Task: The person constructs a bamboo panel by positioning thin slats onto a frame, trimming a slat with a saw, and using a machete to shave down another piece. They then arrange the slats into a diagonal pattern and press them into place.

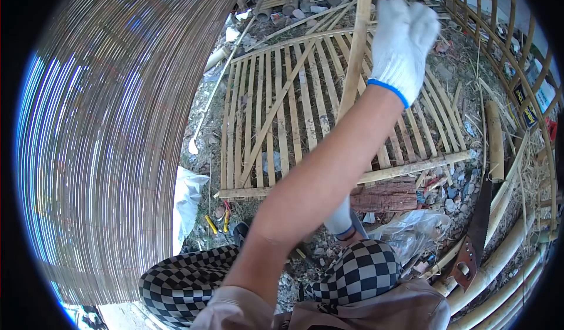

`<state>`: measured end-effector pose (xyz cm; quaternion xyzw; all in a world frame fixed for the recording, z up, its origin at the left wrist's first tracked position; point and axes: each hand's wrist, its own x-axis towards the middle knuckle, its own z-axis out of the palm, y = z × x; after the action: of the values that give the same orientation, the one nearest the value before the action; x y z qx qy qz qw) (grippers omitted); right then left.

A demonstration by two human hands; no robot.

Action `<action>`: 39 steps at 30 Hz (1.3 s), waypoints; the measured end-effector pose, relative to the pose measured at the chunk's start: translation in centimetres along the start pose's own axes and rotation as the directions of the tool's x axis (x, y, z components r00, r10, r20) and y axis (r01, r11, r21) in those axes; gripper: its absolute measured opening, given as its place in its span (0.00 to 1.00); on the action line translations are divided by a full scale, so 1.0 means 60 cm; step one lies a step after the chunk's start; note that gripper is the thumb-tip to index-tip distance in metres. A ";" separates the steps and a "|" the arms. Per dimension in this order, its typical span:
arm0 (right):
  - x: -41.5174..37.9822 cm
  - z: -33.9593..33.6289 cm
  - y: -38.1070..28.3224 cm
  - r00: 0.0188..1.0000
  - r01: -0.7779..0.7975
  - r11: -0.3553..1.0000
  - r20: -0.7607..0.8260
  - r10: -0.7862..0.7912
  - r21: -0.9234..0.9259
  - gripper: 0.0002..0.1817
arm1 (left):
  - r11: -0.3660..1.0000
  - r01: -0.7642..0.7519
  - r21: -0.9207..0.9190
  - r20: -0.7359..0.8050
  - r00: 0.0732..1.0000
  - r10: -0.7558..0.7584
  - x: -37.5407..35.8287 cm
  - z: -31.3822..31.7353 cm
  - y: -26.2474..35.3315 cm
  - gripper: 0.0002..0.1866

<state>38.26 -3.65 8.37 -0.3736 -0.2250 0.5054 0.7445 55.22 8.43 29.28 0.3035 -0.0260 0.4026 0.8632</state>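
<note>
My left hand, in a white knit glove with a blue cuff, is raised far forward, its fingers curled beside a long bamboo strip. The strip runs along the glove's left edge, and my forearm covers its lower end. My right hand, also gloved, is low by my knee; its fingers are hidden behind my left arm. Beneath both lies a fan-shaped bamboo slat panel with a diagonal slat across it and a thicker pole along its near edge.
A bamboo blind hangs at left. A handsaw rests at right beside bamboo poles and a curved lattice. Yellow-handled tools, a reddish wood block and clear plastic lie on the rubble.
</note>
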 end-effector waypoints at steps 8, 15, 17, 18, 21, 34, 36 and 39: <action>0.264 -0.254 -0.171 0.905 0.155 0.076 0.111 -0.412 -0.985 0.29 | -0.577 -0.228 0.784 -0.291 0.685 -0.667 -0.200 -0.215 0.399 0.26; 0.407 -0.400 -0.135 0.945 -0.032 -0.218 0.041 -0.325 -0.975 0.24 | -0.748 0.285 0.599 -0.350 0.934 0.075 -0.436 -0.565 0.490 0.35; 0.421 -0.446 -0.094 0.922 -0.047 -0.244 0.052 -0.383 -0.969 0.24 | -0.701 0.344 0.625 -0.361 0.923 0.131 -0.486 -0.583 0.454 0.35; 0.420 -0.445 -0.086 0.924 -0.080 -0.196 0.001 -0.382 -0.977 0.24 | -0.680 0.363 0.636 -0.363 0.919 0.151 -0.497 -0.585 0.440 0.35; 0.431 -0.437 -0.083 0.911 -0.088 -0.206 0.004 -0.412 -0.975 0.24 | -0.699 0.371 0.612 -0.357 0.917 0.175 -0.512 -0.585 0.421 0.33; 0.461 -0.374 -0.096 0.948 -0.095 -0.256 -0.009 -0.319 -0.962 0.28 | -0.695 0.368 0.617 -0.351 0.920 0.175 -0.506 -0.589 0.416 0.27; 0.455 -0.368 -0.113 0.959 -0.123 -0.297 -0.036 -0.282 -0.947 0.29 | -0.694 0.352 0.628 -0.318 0.930 0.184 -0.506 -0.592 0.415 0.27; 0.451 -0.377 -0.122 0.965 -0.109 -0.339 -0.017 -0.263 -0.935 0.31 | -0.681 0.355 0.640 -0.316 0.930 0.187 -0.508 -0.591 0.416 0.27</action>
<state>69.16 12.29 -1.09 -0.8599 -0.4794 0.0080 0.1750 9.83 19.31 4.11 0.8408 0.5195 0.1205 0.0930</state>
